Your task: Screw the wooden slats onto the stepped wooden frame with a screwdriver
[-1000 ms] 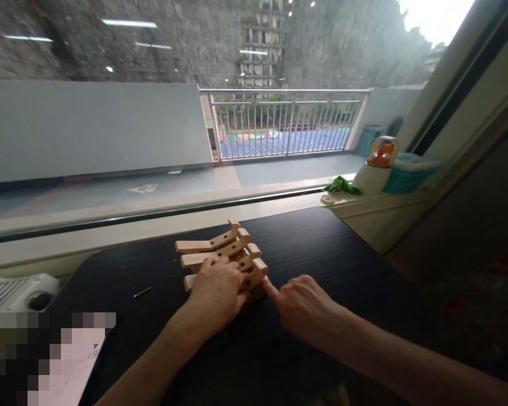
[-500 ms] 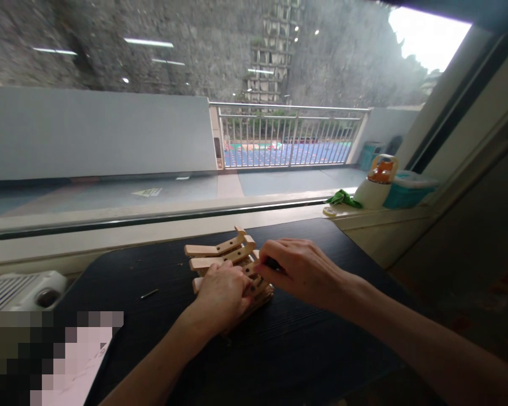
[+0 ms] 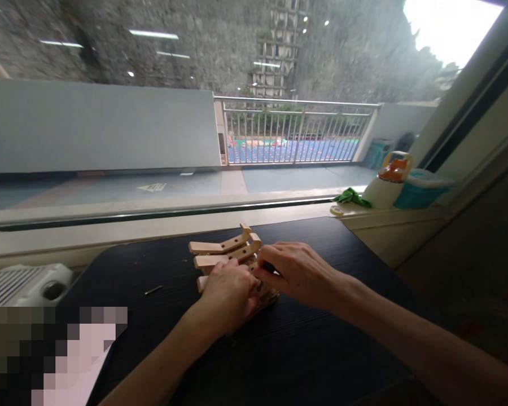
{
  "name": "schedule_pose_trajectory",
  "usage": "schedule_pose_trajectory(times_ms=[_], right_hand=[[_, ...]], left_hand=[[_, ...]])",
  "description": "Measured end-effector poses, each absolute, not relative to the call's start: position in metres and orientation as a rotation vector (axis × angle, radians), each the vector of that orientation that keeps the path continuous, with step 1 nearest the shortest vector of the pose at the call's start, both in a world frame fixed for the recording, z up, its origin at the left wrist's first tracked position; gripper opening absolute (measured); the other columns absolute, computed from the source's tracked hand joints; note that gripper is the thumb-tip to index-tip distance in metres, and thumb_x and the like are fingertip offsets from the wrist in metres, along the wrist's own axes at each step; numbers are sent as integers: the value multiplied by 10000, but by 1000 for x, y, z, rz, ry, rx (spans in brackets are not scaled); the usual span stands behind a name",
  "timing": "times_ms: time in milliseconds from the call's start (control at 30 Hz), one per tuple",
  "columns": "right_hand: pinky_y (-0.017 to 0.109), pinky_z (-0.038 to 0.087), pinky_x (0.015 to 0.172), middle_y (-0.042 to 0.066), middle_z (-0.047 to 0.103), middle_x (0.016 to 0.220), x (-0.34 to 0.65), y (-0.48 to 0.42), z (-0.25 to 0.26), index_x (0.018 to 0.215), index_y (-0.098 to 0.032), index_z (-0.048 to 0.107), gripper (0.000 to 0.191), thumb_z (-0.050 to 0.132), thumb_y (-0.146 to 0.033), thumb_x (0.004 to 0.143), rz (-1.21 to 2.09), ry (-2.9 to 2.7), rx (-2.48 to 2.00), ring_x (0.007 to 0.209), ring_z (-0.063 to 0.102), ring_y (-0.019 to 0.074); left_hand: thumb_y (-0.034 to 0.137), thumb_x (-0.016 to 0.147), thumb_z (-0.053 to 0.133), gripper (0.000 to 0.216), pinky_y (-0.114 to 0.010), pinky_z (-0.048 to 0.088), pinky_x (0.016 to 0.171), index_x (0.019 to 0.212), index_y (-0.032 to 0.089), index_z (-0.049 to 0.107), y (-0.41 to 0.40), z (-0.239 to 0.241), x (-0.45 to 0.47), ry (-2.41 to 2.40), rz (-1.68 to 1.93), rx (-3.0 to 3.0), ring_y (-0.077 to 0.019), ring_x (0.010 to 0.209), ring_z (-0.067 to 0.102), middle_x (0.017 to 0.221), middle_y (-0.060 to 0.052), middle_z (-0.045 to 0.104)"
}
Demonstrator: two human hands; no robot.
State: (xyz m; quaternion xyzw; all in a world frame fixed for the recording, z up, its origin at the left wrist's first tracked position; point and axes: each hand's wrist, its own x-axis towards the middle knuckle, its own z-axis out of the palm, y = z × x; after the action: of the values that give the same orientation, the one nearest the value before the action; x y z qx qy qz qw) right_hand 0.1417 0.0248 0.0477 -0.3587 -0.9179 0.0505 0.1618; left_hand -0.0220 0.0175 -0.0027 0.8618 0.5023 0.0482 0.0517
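Over on the far left sits a white ribbed appliance (image 3: pixel 25 285), and I can read no brand on it. Just below, a pale pink sheet (image 3: pixel 78 361) runs into a blocked-out patch, so any writing there is beyond me. Out past the glass, a yellowish triangle marking (image 3: pixel 152 187) lies on the walkway, its print too small to make out. On the black desk (image 3: pixel 127 265), a thin metal pin (image 3: pixel 153 290) lies alone.

Now the middle, and here's the wooden piece (image 3: pixel 207 248): pale, bent slats with dark holes, side by side, resting on the desk towards the window. The left hand (image 3: pixel 232 287) is clamped on it from above, fingers curled over the slats. The right hand (image 3: pixel 298 273) is right alongside at the slats' curved ends, closed around a dark object (image 3: pixel 269 267); what that is, I cannot tell, it's mostly hidden.

And on the right, along the sill: a small round yellowish item (image 3: pixel 337 210), a crumpled green cloth (image 3: pixel 350 197), a white jug (image 3: pixel 381 190) with an orange top, and a teal box (image 3: pixel 421 194), no lettering readable on any.
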Motion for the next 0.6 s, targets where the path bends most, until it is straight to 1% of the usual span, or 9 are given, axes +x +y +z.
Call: schedule_pose_trajectory(times_ms=[100,233,300,367,433,500,600], right_hand=[[250,313,616,9,609,733,141,26,52,829,-165,583,118,524,-245,893,197,-2676,-973,677,528,132],[252,293,604,20,627,778,137,28,54,868,-164,588,136,507,-266,906,213,-2714,-986,695,541,135],[261,267,585,18,626,756,134,28,54,865,-164,585,157,490,-280,913,169,-2698,-1051,679,541,136],[270,249,576,14,623,726,132,27,54,862,-166,586,163,479,-277,915,128,-2676,-1135,663,543,138],[274,246,578,15,630,725,132,26,54,867,-164,588,162,478,-273,916,113,-2665,-1184,656,547,139],[273,247,579,20,636,736,132,24,55,873,-161,589,164,479,-274,918,113,-2676,-1179,658,550,138],[270,240,572,21,630,729,134,23,55,869,-159,586,180,473,-286,926,104,-2689,-1128,654,546,135]], left_hand=[[282,764,576,262,-446,437,934,988,213,694,17,-1,-22,1524,148,2611,-297,1043,584,1049,-98,687],[241,762,587,242,-430,403,972,982,244,689,15,1,-20,1481,174,2595,-277,1082,566,1095,-63,679],[258,762,596,208,-429,409,954,944,235,693,14,2,-20,1501,196,2593,-279,1056,578,1058,-68,690],[283,772,582,163,-440,427,913,851,208,702,13,3,-20,1527,173,2614,-283,978,605,963,-83,708],[293,782,555,178,-459,438,877,764,189,699,12,5,-21,1533,131,2662,-287,910,621,894,-96,714],[294,783,543,192,-469,437,873,768,185,701,12,6,-21,1526,122,2702,-290,906,623,895,-103,714],[338,805,527,232,-468,429,892,851,196,706,13,5,-21,1520,159,2711,-293,951,618,945,-105,711]])
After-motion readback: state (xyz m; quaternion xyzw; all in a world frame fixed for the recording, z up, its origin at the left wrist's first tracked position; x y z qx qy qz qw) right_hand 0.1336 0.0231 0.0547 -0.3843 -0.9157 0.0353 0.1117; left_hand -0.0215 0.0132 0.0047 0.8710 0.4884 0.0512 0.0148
